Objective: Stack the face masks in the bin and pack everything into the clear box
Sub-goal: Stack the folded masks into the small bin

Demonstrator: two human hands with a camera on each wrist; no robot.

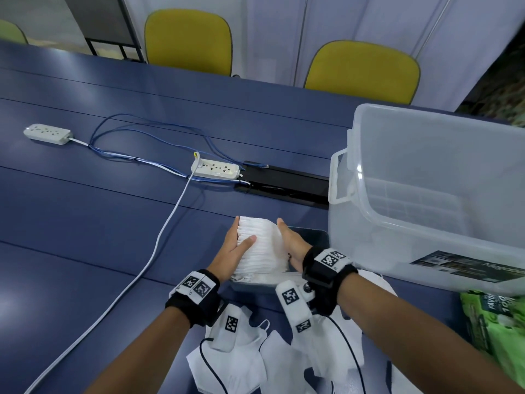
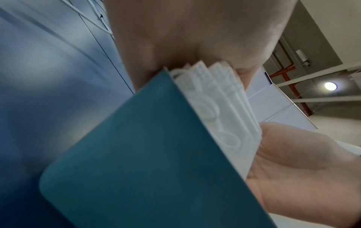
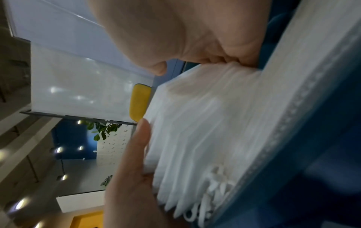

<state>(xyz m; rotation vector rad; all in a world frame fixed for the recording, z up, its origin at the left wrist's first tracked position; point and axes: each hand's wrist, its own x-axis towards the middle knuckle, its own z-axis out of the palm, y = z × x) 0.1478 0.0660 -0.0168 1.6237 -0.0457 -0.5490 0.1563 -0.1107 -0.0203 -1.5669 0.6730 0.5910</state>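
Both hands clamp mask stack [image 1: 260, 245] from 2 sides: left hand [image 1: 237, 251], right hand [image 1: 292, 245]. Likely squaring edges so stack fits bin [image 1: 250, 285]. Stack stands in bin on tabletop [image 1: 113, 223]. Box [image 1: 426, 194] just right, mouth open, ready. Loose masks [image 1: 250, 351] near wrists, unstacked.
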